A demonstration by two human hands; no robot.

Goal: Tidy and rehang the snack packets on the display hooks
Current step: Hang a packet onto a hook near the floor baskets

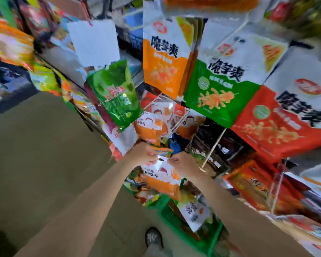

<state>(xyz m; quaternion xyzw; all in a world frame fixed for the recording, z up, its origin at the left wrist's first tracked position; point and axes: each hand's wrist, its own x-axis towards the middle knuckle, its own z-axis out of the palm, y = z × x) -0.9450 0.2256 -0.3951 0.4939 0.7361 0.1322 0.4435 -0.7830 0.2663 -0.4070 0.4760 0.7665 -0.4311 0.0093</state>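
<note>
Both my hands hold the top edge of a white and orange snack packet low in front of the rack. My left hand pinches its upper left corner, and my right hand pinches its upper right corner. The packet hangs down between my forearms. Just above it, several matching white and orange packets hang on a thin metal hook. Whether the held packet touches any hook is hidden by my fingers.
Large orange, green and red packets hang overhead on the right. A green leafy packet hangs at the left. A green basket of packets sits below, beside my shoe on the tan floor.
</note>
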